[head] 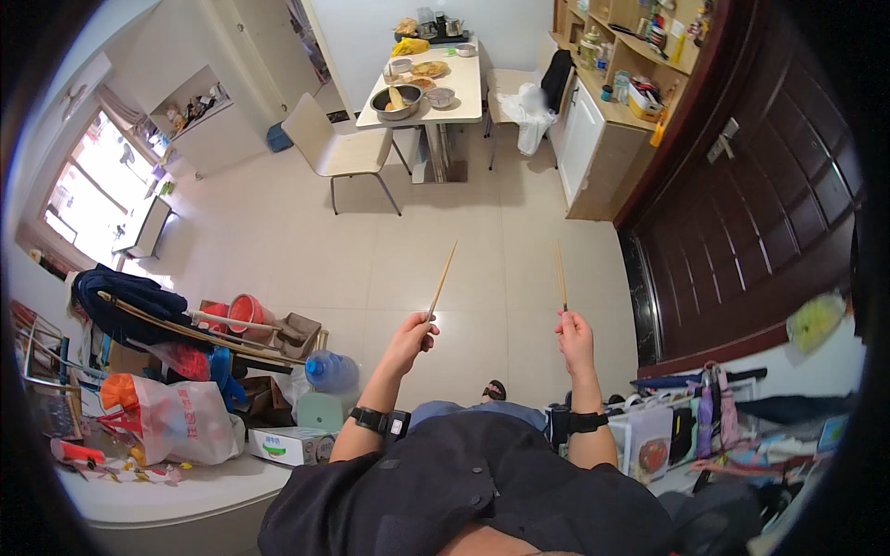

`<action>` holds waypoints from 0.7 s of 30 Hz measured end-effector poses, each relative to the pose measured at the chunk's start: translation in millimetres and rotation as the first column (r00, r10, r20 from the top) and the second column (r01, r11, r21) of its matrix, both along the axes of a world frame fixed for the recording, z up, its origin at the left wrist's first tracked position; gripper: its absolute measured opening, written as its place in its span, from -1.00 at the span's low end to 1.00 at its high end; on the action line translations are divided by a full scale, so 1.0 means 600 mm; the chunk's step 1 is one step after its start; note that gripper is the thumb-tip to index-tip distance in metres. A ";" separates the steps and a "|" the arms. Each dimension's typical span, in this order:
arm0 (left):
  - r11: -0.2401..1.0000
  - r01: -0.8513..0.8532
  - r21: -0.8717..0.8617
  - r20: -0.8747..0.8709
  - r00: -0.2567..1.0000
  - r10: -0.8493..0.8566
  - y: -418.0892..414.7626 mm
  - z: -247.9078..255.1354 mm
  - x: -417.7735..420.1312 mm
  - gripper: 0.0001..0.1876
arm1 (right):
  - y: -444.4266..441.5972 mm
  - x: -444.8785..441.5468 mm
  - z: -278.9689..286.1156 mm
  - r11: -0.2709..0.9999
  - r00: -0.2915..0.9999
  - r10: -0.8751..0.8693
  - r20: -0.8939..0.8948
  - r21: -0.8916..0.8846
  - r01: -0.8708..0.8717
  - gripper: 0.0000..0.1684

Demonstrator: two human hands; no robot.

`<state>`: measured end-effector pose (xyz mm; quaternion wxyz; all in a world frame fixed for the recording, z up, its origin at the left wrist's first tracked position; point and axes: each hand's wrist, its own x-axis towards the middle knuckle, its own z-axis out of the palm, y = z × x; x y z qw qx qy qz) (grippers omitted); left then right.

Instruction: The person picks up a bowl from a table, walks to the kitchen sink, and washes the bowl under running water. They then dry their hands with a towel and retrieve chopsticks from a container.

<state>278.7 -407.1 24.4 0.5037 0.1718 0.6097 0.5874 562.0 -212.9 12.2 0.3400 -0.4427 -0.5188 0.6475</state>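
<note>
My left hand (411, 342) is closed around the dark end of a slim wooden stick (443, 279), which looks like a chopstick. Its pale tip points forward and slightly to the right. On the other side, my right hand (576, 342) grips a similar stick (561, 278) by its dark end. That one looks doubled or blurred, so I cannot tell whether it is one chopstick or a pair. Both hands are held up in front of my body, apart from each other, over the tiled floor (480, 347). Neither stick touches anything else.
Ahead stands a dining table (469, 76) with a metal bowl (396, 104) and dishes, flanked by a near chair (354, 149) and a cloth-draped chair (500, 87). Clutter and a blue water bottle (332, 372) lie left; a dark door (758, 187) and umbrellas (706, 417) are right.
</note>
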 end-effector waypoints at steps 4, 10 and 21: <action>0.999 -0.044 -0.001 0.026 0.999 0.044 0.102 0.000 -0.043 -0.77 | 0.113 -0.042 0.007 0.996 0.999 0.026 0.033 -0.085 -0.023 -0.65; 0.995 -0.104 0.002 -0.002 0.995 0.104 0.250 0.002 -0.130 -0.69 | 0.248 -0.120 -0.034 0.977 0.986 0.140 0.095 -0.173 -0.123 -0.65; 0.998 0.032 0.057 -0.023 0.999 -0.030 0.675 0.013 -0.356 -0.82 | 0.564 -0.306 0.027 0.993 0.994 0.061 0.090 -0.108 -0.051 -0.67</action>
